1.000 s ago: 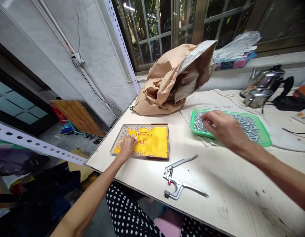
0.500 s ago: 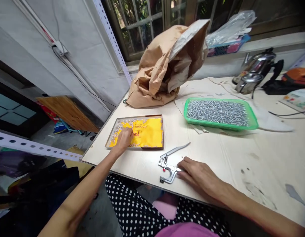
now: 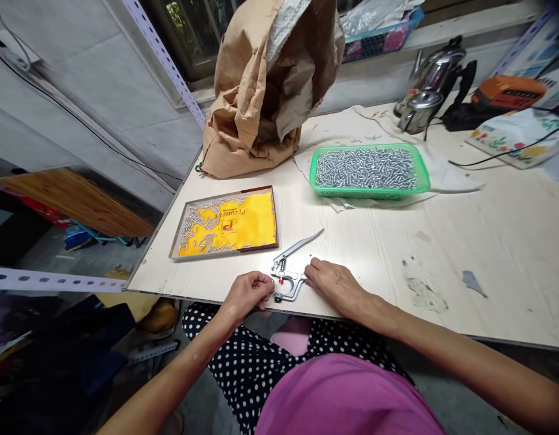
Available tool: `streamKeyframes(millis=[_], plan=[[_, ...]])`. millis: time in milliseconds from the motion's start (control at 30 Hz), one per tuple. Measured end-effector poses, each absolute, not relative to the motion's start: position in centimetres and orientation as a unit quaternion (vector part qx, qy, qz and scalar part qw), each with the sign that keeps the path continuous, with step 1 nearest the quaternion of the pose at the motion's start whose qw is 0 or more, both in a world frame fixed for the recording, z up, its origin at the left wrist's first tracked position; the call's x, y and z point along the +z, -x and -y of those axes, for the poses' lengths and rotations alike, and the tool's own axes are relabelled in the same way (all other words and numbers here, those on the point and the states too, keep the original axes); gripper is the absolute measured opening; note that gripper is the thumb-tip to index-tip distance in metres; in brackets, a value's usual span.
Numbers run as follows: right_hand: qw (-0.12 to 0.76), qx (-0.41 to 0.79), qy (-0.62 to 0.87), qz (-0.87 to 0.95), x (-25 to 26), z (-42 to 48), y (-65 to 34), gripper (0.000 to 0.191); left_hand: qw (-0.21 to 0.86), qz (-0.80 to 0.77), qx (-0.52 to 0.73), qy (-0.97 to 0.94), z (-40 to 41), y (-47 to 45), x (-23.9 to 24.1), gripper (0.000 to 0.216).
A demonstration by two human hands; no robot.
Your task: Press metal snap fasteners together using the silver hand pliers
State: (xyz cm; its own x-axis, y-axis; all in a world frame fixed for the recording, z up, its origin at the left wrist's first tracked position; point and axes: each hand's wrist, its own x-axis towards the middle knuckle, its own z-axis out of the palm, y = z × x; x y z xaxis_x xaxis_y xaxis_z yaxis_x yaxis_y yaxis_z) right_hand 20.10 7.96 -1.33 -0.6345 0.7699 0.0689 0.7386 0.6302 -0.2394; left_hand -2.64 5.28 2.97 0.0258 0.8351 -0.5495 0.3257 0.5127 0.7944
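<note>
A metal hand press [image 3: 291, 272] with long silver handles lies near the front edge of the pale wooden table [image 3: 465, 241]. My right hand [image 3: 331, 284] rests on its lower handle, fingers curled around it. My left hand [image 3: 250, 293] is pinched shut right beside the tool's jaw, apparently on a tiny piece I cannot make out. Behind the hands sits a flat yellow-lined tray [image 3: 227, 222] with several small metal pieces at its left side. Farther back a green plastic basket [image 3: 370, 170] is full of small silver metal parts.
A crumpled brown paper sack [image 3: 265, 90] stands at the back of the table. A steel kettle [image 3: 427, 81], an orange device [image 3: 508, 93], black cables and a flowered sheet [image 3: 515, 136] occupy the back right. White perforated rails [image 3: 166, 60] rise at the left.
My left hand left the yellow tray and came back to the tool's jaw, pinched shut. My right hand, earlier at the green basket, stays on the tool's handle. The view tilted downward.
</note>
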Motion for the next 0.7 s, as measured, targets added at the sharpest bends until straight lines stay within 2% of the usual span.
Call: streamKeyframes(millis=[500, 700], plan=[[0.107, 0.103, 0.409, 0.901, -1.8, -7.7, -20.2, 0.005, 0.591, -0.69, 0.107, -0.404, -6.7, 1.3, 2.7, 0.028], [0.095, 0.101, 0.4, 0.906, -1.2, -7.7, -20.2, 0.011, 0.608, -0.667, 0.023, -0.43, -7.9, 1.5, 3.2, 0.028]])
